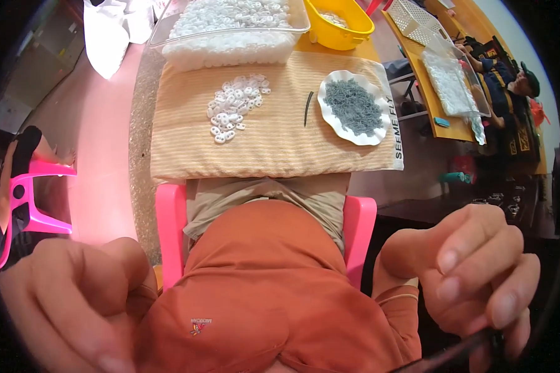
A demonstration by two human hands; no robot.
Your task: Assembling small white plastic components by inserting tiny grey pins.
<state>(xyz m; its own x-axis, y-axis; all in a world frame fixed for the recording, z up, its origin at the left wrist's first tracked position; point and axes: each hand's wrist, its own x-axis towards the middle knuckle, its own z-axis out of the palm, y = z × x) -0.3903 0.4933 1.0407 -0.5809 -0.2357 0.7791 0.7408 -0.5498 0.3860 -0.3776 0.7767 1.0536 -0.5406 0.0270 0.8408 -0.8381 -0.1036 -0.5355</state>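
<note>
Both my hands are raised close to the camera, away from the table. On the lower left my left hand [81, 292] has its fingers curled in; anything between them is hidden. At the lower right my right hand [479, 267] is closed, its fingertips at a thin black strip [449, 356] that runs along the bottom edge. A loose pile of small white plastic pieces with holes [235, 105] lies on the striped cloth [274, 149]. Right of it are a slim black stick [308, 109] and a wavy-edged white plate [384, 127] heaped with small grey pins [354, 105].
A clear bin [297, 15] full of white pieces and a yellow basket [339, 38] stand at the table's back. Pink chair arms [171, 230] flank me. A pink stool [40, 217] is at left. At another table [420, 74] on the right sits a person [504, 84].
</note>
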